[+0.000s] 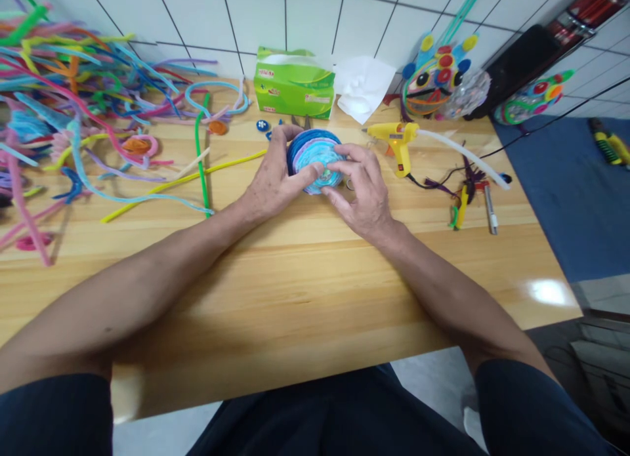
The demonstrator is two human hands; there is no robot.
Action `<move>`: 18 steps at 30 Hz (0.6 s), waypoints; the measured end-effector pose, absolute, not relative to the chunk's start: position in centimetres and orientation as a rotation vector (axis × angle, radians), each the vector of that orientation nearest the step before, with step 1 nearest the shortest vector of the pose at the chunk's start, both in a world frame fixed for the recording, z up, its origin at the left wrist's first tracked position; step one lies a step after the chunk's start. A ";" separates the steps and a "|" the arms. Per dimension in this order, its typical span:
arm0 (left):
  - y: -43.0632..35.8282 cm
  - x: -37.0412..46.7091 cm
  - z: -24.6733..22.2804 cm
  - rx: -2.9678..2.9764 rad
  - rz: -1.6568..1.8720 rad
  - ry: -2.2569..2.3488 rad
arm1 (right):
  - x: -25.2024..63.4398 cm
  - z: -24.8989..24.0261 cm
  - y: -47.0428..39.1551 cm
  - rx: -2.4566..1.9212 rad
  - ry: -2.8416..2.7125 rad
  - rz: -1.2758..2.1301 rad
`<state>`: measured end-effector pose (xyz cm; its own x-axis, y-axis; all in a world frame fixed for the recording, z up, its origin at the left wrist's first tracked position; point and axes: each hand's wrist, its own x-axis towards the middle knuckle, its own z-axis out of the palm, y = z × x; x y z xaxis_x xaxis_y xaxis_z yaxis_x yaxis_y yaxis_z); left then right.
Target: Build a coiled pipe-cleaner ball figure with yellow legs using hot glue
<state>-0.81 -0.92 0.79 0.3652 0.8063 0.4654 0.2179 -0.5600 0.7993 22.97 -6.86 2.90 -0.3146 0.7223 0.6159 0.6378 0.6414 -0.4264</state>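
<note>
Between my hands is a round coil of pipe cleaners (315,155), light blue at the centre with lilac and dark blue bands around it. My left hand (275,177) grips it from the left, thumb pressed on its face and fingers round the far edge. My right hand (363,192) holds its right side, with the fingertips and thumb on the light blue part. A yellow hot glue gun (396,141) with a white glue stick in its back lies to the right. Just beyond the coil, dark plier-like tips (306,123) show partly.
A large heap of coloured pipe cleaners (73,95) covers the table's left. A green tissue pack (295,85) stands at the wall beside a white tissue (364,85). Decorated crafts (433,82), a red-and-black flask (551,49) and a cutter knife (491,210) are at right.
</note>
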 end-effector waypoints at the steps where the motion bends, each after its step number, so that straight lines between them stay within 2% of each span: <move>1: -1.0 -0.8 0.9 1.983 1.169 0.894 | 22.9 2.9 -6.8 -1.048 -2.036 0.126; 14: -1.3 -0.8 1.7 1.942 1.069 0.974 | 22.6 2.4 -6.7 -0.965 -2.024 -0.045; 18: -0.8 -0.9 1.1 2.025 1.116 0.950 | 22.7 2.0 -6.7 -0.945 -2.020 -0.002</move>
<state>-0.86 -0.84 1.08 0.3810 0.8217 0.4239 0.2869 -0.5409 0.7906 22.71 -6.66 2.00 -0.3229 0.6183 0.7165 0.6199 0.7103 -0.3336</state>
